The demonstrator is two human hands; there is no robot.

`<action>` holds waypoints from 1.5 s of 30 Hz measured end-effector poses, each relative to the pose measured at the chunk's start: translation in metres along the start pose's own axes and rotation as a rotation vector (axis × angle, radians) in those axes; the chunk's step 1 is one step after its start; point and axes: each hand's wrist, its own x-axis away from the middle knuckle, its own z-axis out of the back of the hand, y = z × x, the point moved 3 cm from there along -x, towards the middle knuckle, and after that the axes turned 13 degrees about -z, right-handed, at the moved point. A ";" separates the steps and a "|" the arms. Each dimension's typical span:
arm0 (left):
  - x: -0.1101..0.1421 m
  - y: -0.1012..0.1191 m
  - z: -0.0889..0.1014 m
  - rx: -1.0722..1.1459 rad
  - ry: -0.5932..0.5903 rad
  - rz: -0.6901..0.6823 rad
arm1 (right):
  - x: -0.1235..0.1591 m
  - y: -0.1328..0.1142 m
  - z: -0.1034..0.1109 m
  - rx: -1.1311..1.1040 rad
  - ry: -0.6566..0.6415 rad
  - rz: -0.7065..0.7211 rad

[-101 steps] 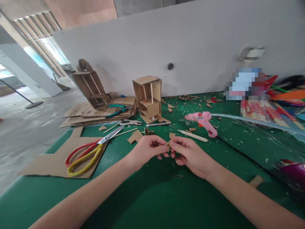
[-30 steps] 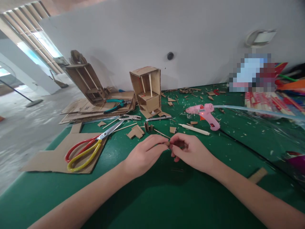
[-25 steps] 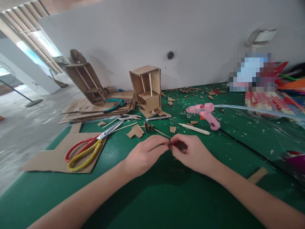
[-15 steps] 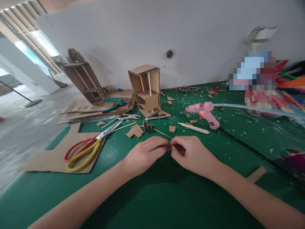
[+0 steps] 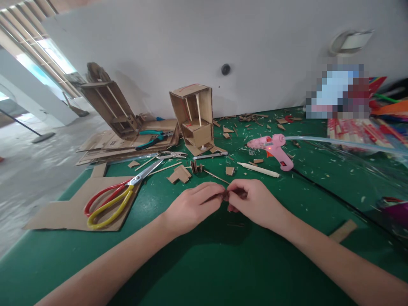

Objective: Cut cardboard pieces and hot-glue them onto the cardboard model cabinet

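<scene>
My left hand (image 5: 195, 207) and my right hand (image 5: 251, 202) meet fingertip to fingertip over the table. Both are closed in a pinch around something small and brownish, mostly hidden by the fingers, so its kind cannot be made out. Just beyond them lies a thin wooden stick (image 5: 216, 177), its near end close to my right fingers. Past my left hand are a small stack of slotted cardboard pieces (image 5: 196, 167) and a cardboard scrap (image 5: 179, 174). Another small cardboard piece (image 5: 230, 171) and a cream pen-shaped tool (image 5: 259, 170) lie beyond my right hand.
Red-and-yellow-handled scissors (image 5: 110, 203) rest on a cut cardboard sheet (image 5: 57, 214) at left. A cardboard box model (image 5: 202, 136) stands near the wall, with teal pliers (image 5: 151, 142) to its left. A pink glue gun (image 5: 272, 146) trails its black cord (image 5: 334, 202) across the right side.
My right fingers have shifted slightly, with a lower fingertip now showing beneath them. My left hand keeps its pinch. The whole view has moved a little.
</scene>
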 end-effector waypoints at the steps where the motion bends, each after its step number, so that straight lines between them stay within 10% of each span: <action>1: 0.001 -0.001 0.000 0.004 0.002 0.006 | -0.001 0.001 -0.001 -0.078 -0.061 -0.043; 28: 0.006 -0.003 -0.003 0.080 0.144 0.152 | -0.003 -0.003 0.002 -0.293 -0.200 -0.142; 35: 0.001 -0.008 -0.009 0.423 0.190 0.574 | 0.008 -0.010 0.007 0.123 0.151 0.319; 45: -0.003 -0.009 -0.011 0.725 0.213 0.856 | 0.012 -0.013 0.007 0.146 0.150 0.239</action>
